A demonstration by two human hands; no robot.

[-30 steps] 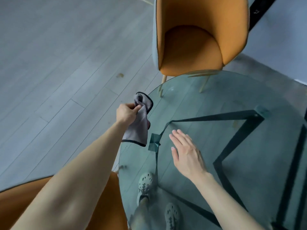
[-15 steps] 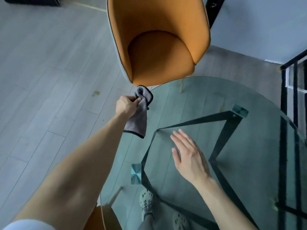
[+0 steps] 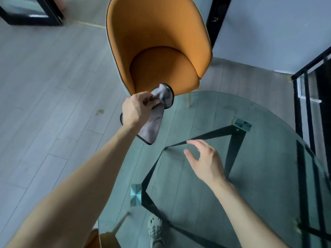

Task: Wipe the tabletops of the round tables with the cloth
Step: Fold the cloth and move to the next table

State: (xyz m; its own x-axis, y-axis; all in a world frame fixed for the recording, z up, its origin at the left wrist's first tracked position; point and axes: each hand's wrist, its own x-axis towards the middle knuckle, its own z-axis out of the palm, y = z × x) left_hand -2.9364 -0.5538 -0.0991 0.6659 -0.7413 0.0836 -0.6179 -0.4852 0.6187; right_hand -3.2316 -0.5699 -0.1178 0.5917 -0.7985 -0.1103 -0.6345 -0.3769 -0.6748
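A round glass table point(image 3: 259, 122) with a dark metal frame beneath fills the lower right. My left hand point(image 3: 137, 109) grips a grey cloth point(image 3: 155, 120) with dark edging; the cloth hangs down over the table's left rim, off the glass. My right hand point(image 3: 206, 161) hovers over the middle of the tabletop with its fingers spread and relaxed, holding nothing.
An orange chair point(image 3: 161, 51) stands at the table's far side, its seat edge right behind the cloth. A second orange chair point(image 3: 93, 238) pokes in at the near left rim. A black railing point(image 3: 304, 97) runs along the right. My shoes show through the glass.
The view has swung so the far chair sits nearer and more central. My left hand with the cloth has lifted toward the chair. My right hand has risen slightly and its fingers have spread.
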